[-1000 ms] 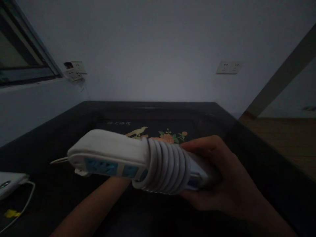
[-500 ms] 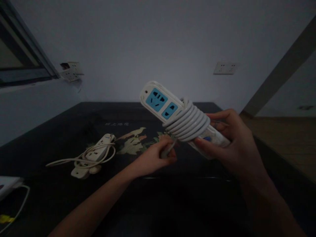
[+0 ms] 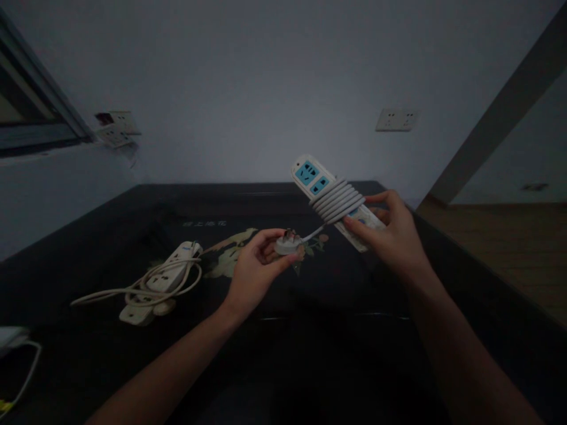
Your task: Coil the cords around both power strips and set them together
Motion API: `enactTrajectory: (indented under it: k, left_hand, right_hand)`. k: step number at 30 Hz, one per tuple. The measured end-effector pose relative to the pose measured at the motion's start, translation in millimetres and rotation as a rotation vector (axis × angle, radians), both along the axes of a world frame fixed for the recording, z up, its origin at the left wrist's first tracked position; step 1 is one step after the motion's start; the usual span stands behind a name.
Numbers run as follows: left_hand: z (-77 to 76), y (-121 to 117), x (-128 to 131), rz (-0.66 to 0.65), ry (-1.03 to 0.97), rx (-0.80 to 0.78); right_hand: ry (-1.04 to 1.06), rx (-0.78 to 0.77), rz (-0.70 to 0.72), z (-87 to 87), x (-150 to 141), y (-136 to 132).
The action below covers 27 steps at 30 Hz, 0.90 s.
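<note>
My right hand grips one end of a white power strip with blue sockets, held tilted above the table. Its white cord is coiled tightly round the strip's middle. My left hand pinches the white plug at the free end of that cord, a short way left of and below the strip. A short stretch of cord runs from the plug up to the coil.
A second, cream power strip with a loose looped cord lies on the dark table to the left. A white device with a cable sits at the far left edge. Wall sockets are on the wall behind.
The strip has moved away from the camera and up, tilting to show its blue sockets. My left hand came out from under it and now holds the plug, pulled a little clear of the coil.
</note>
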<state>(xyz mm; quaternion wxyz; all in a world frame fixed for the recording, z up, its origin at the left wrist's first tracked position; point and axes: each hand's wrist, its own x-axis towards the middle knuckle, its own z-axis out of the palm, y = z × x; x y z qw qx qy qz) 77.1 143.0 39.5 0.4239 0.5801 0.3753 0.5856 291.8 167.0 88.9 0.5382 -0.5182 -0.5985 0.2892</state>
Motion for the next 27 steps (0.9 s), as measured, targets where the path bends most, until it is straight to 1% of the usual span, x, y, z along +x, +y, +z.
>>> enactTrajectory:
  k: [2, 3, 6, 8, 9, 11, 15, 16, 18, 21, 23, 25, 27]
  left_hand:
    - [5.3, -4.4, -3.2, 0.056, 0.053, 0.057]
    - [8.3, -7.6, -4.9, 0.077, 0.101, 0.111]
    - [16.2, -19.3, -8.6, 0.116, 0.325, 0.366]
    - [19.7, -27.0, -8.9, 0.12, 0.483, 0.547]
    - [20.8, -30.3, -8.4, 0.11, 0.54, 0.618]
    - [21.7, -35.9, -6.2, 0.053, 0.594, 0.708]
    - [22.0, -41.1, -2.1, -0.115, 0.639, 0.802]
    - [22.8, -41.1, -2.4, -0.124, 0.644, 0.816]
    - [25.9, -39.6, -5.7, -0.074, 0.637, 0.795]
    - [32.9, -35.7, -15.5, 0.07, 0.591, 0.664]
    - [36.8, -33.7, -22.3, 0.144, 0.559, 0.593]
    - [39.2, -33.3, -27.0, 0.184, 0.555, 0.569]
    - [40.7, -34.5, -28.8, 0.192, 0.582, 0.575]
  right_hand:
    - [-0.048, -0.017, 0.01, -3.7, -3.7, 0.7]
    - [-0.076, -0.024, 0.012, -5.4, -5.6, 0.6]
    - [-0.131, -0.05, 0.028, -9.5, -11.9, -0.8]
    - [-0.124, -0.076, 0.052, -11.1, -16.3, -1.9]
    - [-0.107, -0.094, 0.064, -11.7, -18.4, -2.2]
    - [-0.047, -0.14, 0.078, -13.1, -21.6, -1.4]
    - [0.149, -0.221, 0.085, -19.0, -21.9, 6.1]
    - [0.184, -0.229, 0.086, -20.9, -20.9, 8.4]
    - [0.219, -0.239, 0.1, -24.0, -18.5, 12.2]
    - [0.215, -0.263, 0.158, -25.4, -16.6, 13.9]
    - [0.201, -0.29, 0.2, -24.4, -17.3, 13.1]
    - [0.174, -0.312, 0.224, -23.4, -19.4, 12.1]
    - [0.129, -0.327, 0.247, -23.6, -22.6, 11.2]
